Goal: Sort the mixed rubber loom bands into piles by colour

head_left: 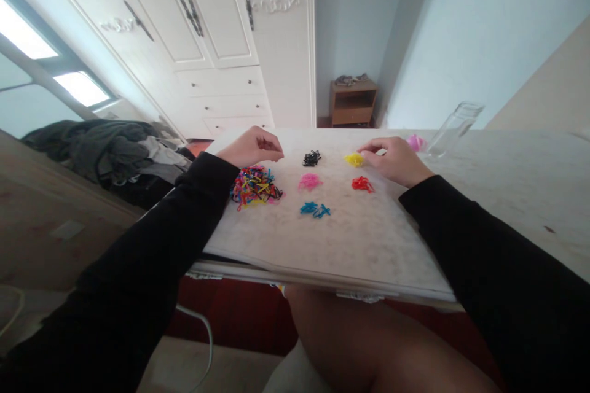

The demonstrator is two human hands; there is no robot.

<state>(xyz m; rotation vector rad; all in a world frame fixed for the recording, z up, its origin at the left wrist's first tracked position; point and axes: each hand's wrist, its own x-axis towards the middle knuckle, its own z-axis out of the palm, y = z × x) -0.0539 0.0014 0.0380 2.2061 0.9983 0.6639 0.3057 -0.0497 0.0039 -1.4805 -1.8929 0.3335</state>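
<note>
Small coloured rubber bands lie in heaps on a pale tabletop (369, 239). My left hand (258, 146) hovers beyond the mixed heap of rubber bands (255, 187), thumb and fingers pinched; whatever they hold is too small to make out. At the edge of the yellow rubber bands (354, 160), the fingertips of my right hand (391, 156) are closed and touching them. Between my hands are black rubber bands (312, 158) and pink rubber bands (309, 181). Blue rubber bands (315, 209) lie nearer me, and red rubber bands (362, 184) sit just below the yellow ones.
A clear glass jar (454, 130) stands tilted-looking at the right, beside a pinkish-purple item (415, 143) behind my right hand. Clothes (115, 159) are piled at the left. A white wardrobe (221, 24) and a small wooden cabinet (353, 104) stand beyond the table.
</note>
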